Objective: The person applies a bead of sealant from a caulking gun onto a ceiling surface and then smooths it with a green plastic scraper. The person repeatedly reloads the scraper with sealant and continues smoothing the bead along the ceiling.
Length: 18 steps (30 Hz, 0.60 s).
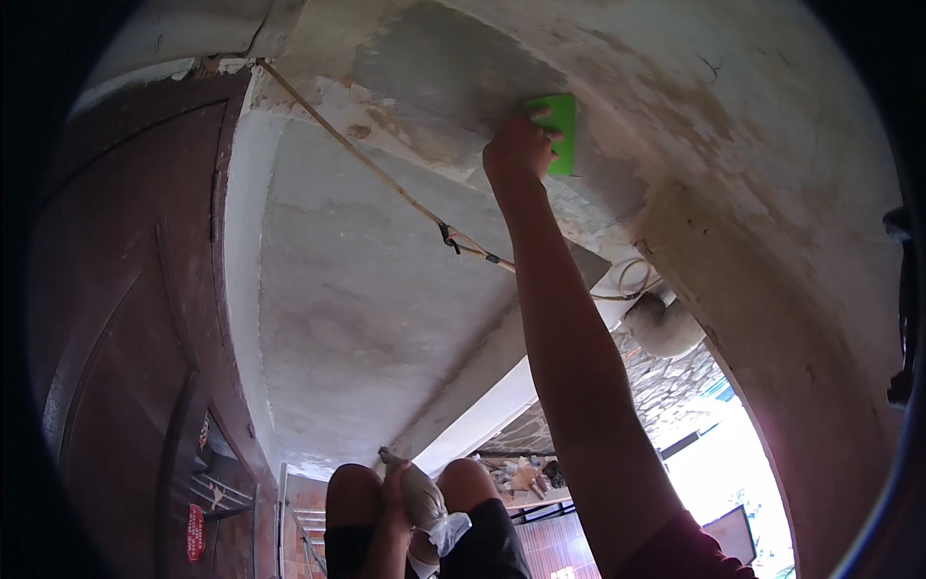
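Observation:
My right hand (519,151) is raised on an outstretched arm and grips a flat green plastic putty spreader (563,135). The spreader lies against a plastered surface (434,63) with damp-looking grey patches and paler, worn areas around them. Low in the picture, between my knees, my left hand (394,499) is wrapped round a clear plastic bag (422,498) with a grey-brown filling. The bag's loose, crumpled end points toward the lower right. Part of the left hand's fingers is hidden behind the bag.
A tan cable (376,172) with black tape runs diagonally past my right forearm to a coil (635,277). On the left stands a dark brown door (125,280) with a red sticker (196,533). A rounded pale fixture (666,326) and a bright opening are at right.

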Tool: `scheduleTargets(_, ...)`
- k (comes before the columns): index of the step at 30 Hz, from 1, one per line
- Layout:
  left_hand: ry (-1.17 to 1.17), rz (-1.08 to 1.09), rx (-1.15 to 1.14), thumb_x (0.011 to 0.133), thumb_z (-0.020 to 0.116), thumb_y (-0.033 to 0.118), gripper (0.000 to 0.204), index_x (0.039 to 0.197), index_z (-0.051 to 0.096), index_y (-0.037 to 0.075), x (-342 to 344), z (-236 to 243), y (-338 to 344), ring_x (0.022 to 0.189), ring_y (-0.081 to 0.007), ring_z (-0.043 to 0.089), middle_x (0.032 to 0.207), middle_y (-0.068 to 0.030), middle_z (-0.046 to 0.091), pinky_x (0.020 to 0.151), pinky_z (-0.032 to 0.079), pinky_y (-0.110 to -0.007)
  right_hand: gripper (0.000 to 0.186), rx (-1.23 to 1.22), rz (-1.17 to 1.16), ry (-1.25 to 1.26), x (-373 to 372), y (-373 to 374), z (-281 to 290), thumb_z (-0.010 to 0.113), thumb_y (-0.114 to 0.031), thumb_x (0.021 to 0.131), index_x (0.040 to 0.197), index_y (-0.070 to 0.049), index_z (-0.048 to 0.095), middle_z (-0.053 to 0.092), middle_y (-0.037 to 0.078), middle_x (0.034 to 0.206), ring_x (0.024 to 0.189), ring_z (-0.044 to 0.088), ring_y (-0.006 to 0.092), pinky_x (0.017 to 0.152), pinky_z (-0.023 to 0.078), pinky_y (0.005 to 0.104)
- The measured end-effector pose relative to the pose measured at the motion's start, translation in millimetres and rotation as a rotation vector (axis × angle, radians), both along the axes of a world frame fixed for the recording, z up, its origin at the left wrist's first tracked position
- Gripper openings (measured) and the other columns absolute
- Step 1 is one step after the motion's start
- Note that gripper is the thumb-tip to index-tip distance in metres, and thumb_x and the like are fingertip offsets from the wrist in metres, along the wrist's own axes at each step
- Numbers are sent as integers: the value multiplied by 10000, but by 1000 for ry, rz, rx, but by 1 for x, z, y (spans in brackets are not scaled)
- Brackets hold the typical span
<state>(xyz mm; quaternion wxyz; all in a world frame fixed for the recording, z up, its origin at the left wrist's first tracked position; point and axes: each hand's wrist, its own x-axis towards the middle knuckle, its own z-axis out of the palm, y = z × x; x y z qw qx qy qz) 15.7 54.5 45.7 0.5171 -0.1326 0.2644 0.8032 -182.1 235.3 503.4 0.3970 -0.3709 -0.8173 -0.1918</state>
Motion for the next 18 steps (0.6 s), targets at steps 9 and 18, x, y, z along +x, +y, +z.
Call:
scheduleTargets(9,-53,136,82,835,630,368,297,935,526,109,-33,-4,-41,682,-199,598,765,-48,557,636,518,-358,722,-58,107,-55,-36,-45,-43,538,-92,893,1416,175,118,374,456,1285,1250,373,586,964,455,588)
scheduleTargets(18,-14,134,63,846,638,339,238,922,531,141,-30,-15,-43,695,-191,596,779,-29,556,656,522,-365,658,-36,416,39,21,-71,-51,534,-34,789,1383,117,296,603,320,1083,964,637,425,812,547,431)
